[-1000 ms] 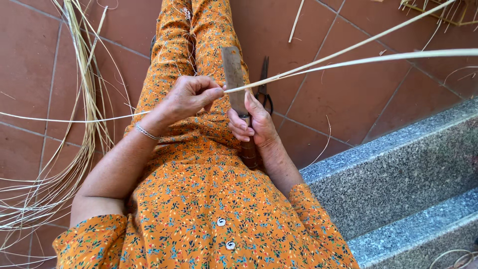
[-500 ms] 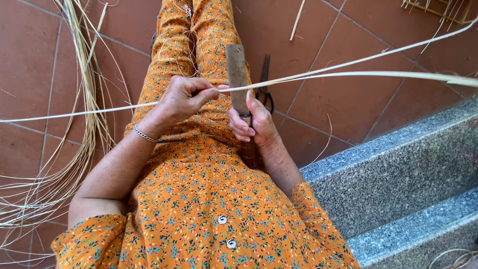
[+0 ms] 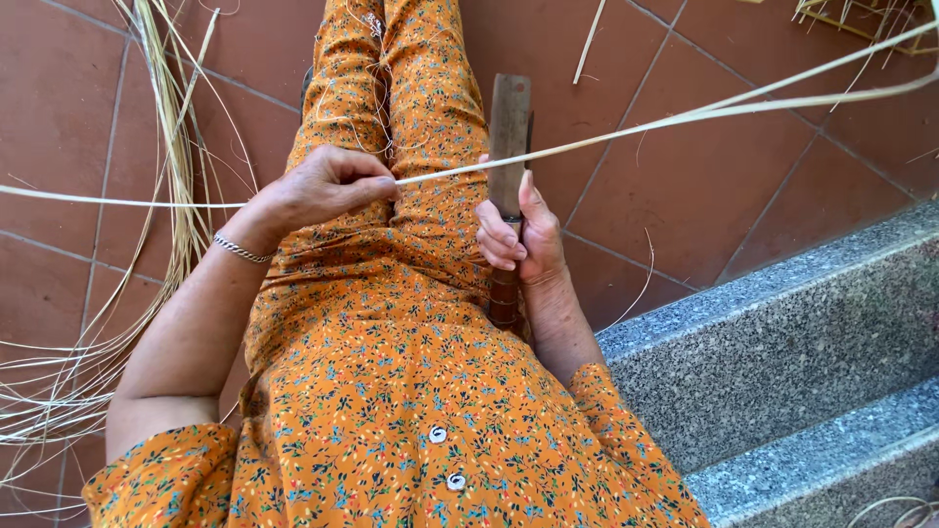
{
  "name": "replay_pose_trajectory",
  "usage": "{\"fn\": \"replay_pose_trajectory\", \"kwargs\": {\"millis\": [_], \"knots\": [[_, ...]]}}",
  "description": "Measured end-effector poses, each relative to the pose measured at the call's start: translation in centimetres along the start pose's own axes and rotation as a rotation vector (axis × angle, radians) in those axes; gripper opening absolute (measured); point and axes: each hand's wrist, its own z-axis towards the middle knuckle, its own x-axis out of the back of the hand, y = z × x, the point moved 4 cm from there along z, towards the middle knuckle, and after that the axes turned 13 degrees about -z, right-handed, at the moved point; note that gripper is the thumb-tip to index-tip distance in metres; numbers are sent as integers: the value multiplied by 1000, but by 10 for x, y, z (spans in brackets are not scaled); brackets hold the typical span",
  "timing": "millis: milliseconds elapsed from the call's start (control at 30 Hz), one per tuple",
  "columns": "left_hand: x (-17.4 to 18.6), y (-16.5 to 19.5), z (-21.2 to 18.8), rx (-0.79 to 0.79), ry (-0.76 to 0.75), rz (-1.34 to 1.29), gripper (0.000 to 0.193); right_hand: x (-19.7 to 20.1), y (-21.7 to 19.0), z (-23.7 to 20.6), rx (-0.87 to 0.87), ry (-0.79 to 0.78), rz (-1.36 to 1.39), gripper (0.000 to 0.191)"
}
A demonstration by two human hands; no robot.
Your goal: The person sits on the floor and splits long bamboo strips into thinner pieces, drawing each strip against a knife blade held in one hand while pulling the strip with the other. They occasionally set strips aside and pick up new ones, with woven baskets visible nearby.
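Scene: A person in an orange flowered dress (image 3: pixel 391 411) sits on a grey stone step (image 3: pixel 782 342), legs stretched over a red tiled floor (image 3: pixel 685 176), seen from above.

Left hand: The left hand (image 3: pixel 323 186) sits just left of the knife, over the lap, fingers pinched together on a pale strip (image 3: pixel 626 132). A thin silver bracelet (image 3: pixel 240 249) circles its wrist.

Right hand: The right hand (image 3: pixel 518 235) is closed around the knife (image 3: pixel 509 137), fingers curled over the handle, thumb lying up along the flat of the blade.

Knife: It stands nearly upright beside the right thigh, its broad dark blade pointing away from the body, the handle end showing below the fist.

Strip: It crosses the knife blade just above the right thumb. From there it runs up and away to the right of the knife, past the edge of view, splitting into two thin strands along the way. To the left of the knife it passes through the left hand's pinch and carries on as a fine line to the left edge.

Loose strips: A bundle of pale dry strips (image 3: pixel 171 127) lies on the floor well to the left of the knife, fanning out towards the lower left corner.

Far corner: More pale strips (image 3: pixel 851 15) lie on the tiles far to the upper right of the knife.
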Motion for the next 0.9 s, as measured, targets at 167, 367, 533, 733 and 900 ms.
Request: {"fn": "replay_pose_trajectory", "kwargs": {"millis": [167,367,533,733,900], "knots": [[7,-8,-8,-125,110,-41,18,-7,-1,1,-24,-44,-56,67],[-8,-2,-4,-194,148,17,16,-20,4,5,-101,-30,-70,71],[-24,2,3,-174,88,25,17,-30,11,5,-115,-73,-170,69],[-38,15,10,-199,94,0,21,-23,8,4,-105,-54,-103,62],[-15,14,-1,-15,-66,-66,23,-12,1,0,-21,-73,-24,63]]}}
